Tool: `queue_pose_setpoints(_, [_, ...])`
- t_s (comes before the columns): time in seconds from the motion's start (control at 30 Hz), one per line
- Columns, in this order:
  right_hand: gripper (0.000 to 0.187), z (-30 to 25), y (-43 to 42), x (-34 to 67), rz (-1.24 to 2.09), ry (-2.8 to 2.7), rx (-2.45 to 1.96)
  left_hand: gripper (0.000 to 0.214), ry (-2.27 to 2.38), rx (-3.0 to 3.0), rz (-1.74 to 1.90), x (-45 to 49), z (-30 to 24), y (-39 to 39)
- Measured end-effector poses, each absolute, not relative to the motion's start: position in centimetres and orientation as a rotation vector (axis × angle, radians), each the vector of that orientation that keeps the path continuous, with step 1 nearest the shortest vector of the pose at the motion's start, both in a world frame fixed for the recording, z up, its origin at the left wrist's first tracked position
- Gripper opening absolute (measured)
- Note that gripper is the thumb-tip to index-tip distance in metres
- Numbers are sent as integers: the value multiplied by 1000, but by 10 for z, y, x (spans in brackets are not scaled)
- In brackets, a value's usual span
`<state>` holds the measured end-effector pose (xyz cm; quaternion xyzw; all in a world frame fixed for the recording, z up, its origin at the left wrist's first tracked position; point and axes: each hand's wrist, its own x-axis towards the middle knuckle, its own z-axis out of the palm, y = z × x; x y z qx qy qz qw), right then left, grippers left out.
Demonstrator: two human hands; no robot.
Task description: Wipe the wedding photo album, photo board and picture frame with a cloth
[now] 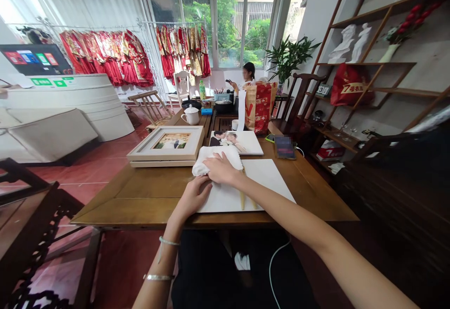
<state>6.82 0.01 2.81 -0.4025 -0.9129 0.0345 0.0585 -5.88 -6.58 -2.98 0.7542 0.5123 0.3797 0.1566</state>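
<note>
My right hand (224, 168) presses a folded white cloth (232, 154) down at the far left part of a white board (270, 177), its fingers bent over the cloth. My left hand (195, 194) holds the board's left edge, close to the cloth; its fingertips are partly hidden. Two slim beige sticks (242, 196) lie on the board, partly covered by my right forearm. Just beyond the cloth lies a photo panel (246, 142) showing a couple. To the left, a pale framed photo (168, 142) rests on another frame.
A phone (284, 147) with a cable lies on the wooden table (140, 201) at right. Farther back stand a red and brown paper bag (262, 107), a white lidded cup (191, 115) and a dark pan (224, 106). A person (248, 77) sits at the far end.
</note>
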Motion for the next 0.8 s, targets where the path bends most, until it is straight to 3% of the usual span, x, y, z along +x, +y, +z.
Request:
queue_pose_setpoints(0.23, [40, 23, -5, 119, 61, -2665, -1365, 30, 1424, 2152, 1100, -61, -34, -65])
queue_pose_setpoints(0.5, [64, 8, -58, 142, 109, -2723, -1229, 31, 1417, 2128, 1120, -60, -34, -63])
queue_pose_setpoints(0.8, [77, 31, -119, 188, 605, -2860, -802, 32, 1401, 2092, 1118, -58, -35, -64])
